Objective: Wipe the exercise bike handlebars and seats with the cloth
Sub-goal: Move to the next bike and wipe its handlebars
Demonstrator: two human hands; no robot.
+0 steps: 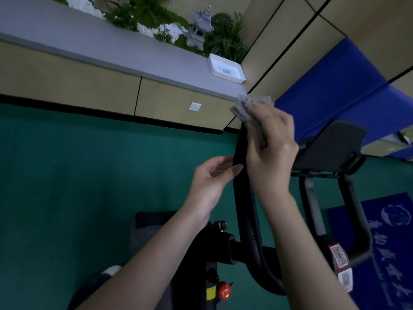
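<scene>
A black exercise bike handlebar (248, 211) rises through the middle of the view as a curved padded bar. My right hand (271, 151) is closed on a crumpled grey cloth (250, 108) and presses it against the upper end of that bar. My left hand (212, 177) sits just left of the bar, fingers apart and curled, with its fingertips touching the bar's side. The bike's black console tray (330, 146) stands to the right. The second handlebar arm (357, 211) curves down on the right. No seat is in view.
A red knob (224, 290) and a black adjusting knob (220, 225) sit on the frame below. Green floor (78, 175) spreads to the left. A grey ledge (111, 50) carries a white tray (226, 68), plants and a stone lantern. Blue mats (342, 90) lean at the right.
</scene>
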